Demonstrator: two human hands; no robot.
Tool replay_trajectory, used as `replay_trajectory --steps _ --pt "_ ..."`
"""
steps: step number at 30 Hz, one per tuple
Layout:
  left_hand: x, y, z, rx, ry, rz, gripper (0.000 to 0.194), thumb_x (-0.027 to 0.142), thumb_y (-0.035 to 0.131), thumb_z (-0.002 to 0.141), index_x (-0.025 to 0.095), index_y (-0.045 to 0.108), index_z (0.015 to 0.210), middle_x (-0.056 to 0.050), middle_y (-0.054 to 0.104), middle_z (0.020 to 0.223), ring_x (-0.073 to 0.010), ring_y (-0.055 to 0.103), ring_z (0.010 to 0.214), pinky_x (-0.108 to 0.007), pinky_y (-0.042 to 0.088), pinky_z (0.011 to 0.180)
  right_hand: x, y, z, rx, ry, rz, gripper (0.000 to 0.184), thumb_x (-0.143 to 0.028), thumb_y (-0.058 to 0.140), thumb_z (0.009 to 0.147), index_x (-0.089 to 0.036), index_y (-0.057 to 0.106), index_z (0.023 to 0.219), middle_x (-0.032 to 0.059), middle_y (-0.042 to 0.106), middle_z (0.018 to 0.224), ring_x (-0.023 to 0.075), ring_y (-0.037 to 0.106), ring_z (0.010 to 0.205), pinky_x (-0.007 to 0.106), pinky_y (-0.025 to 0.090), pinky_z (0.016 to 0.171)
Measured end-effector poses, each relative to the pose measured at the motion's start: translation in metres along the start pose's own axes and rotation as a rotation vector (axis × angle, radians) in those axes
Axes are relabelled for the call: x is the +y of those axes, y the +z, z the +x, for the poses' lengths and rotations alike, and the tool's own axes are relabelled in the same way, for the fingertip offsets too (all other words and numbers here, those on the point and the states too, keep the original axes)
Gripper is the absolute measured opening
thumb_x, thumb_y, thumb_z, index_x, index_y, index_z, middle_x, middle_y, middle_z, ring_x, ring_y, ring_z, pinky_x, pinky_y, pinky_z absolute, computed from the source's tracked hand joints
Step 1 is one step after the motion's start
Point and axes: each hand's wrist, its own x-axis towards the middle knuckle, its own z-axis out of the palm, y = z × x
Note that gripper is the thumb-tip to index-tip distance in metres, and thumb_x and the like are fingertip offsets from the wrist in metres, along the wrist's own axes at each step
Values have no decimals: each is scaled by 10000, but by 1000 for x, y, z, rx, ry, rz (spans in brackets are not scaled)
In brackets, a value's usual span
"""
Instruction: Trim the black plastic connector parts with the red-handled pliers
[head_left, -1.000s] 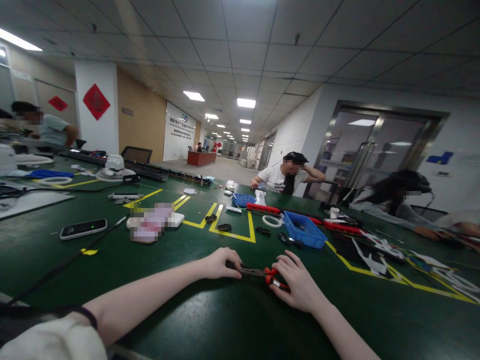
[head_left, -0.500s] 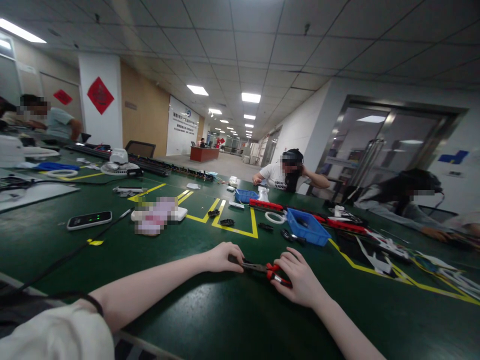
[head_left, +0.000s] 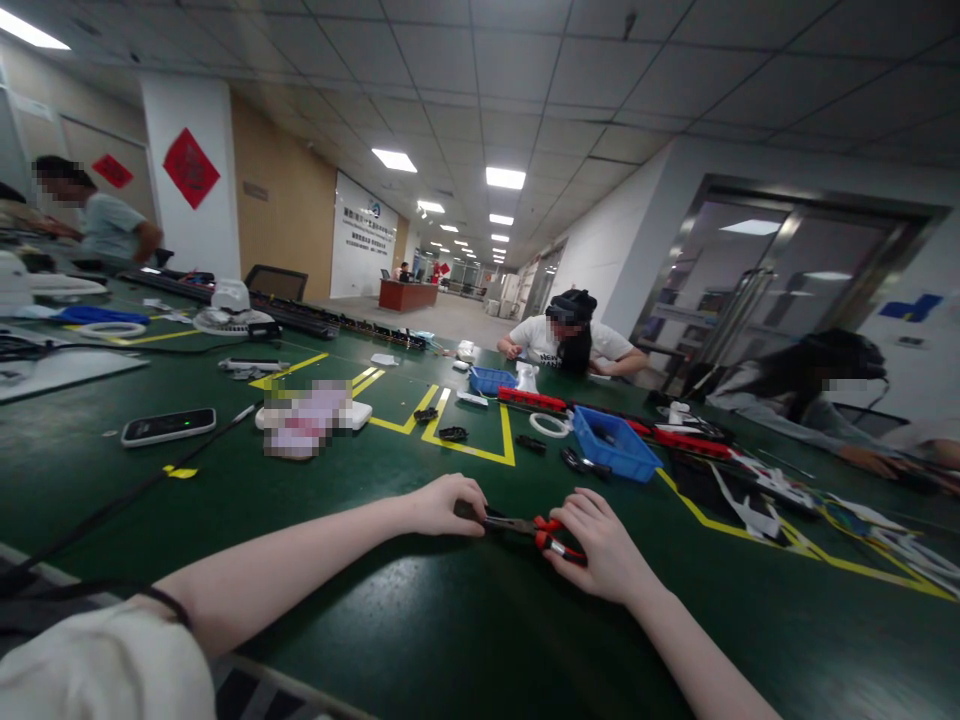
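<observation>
A pair of pliers (head_left: 525, 527) with red handles lies low over the green table (head_left: 450, 620) in front of me. My right hand (head_left: 604, 548) is closed round the red handles. My left hand (head_left: 442, 504) is curled at the pliers' metal tip, its fingers pinched on something small that I cannot make out. Both forearms rest on the table.
A blue bin (head_left: 613, 444), a white ring (head_left: 550, 425), small black parts (head_left: 452, 434) and yellow tape lines (head_left: 465, 450) lie beyond my hands. A phone (head_left: 168, 426) and a black cable (head_left: 112, 505) are at the left. Other people sit at the far side and right.
The view has drifted slightly; both hands stay on the pliers in nearly the same place. The person across the table has lowered an arm from the head.
</observation>
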Motion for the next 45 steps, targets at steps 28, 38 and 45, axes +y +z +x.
replay_trajectory --steps 28,38,45 --pt "7 -6 2 -55 -23 90 167 301 808 820 178 752 919 -65 687 1055 -222 637 1011 -326 471 916 14 10 -3 33 -37 23 301 -423 679 823 -233 683 1056 69 735 957 267 671 931 511 452 1019" --pt "17 -10 2 -85 -39 93 140 288 787 841 168 740 897 -66 680 1048 -219 633 1015 -332 462 930 11 10 -3 47 -29 21 314 -408 677 813 -212 685 1059 90 715 958 265 663 934 498 478 993" --pt "16 -10 0 -74 -40 87 136 283 782 844 170 733 903 -64 670 1049 -220 632 1003 -336 462 916 7 5 0 32 -21 19 304 -416 679 806 -218 691 1037 89 713 946 270 657 938 492 482 983"
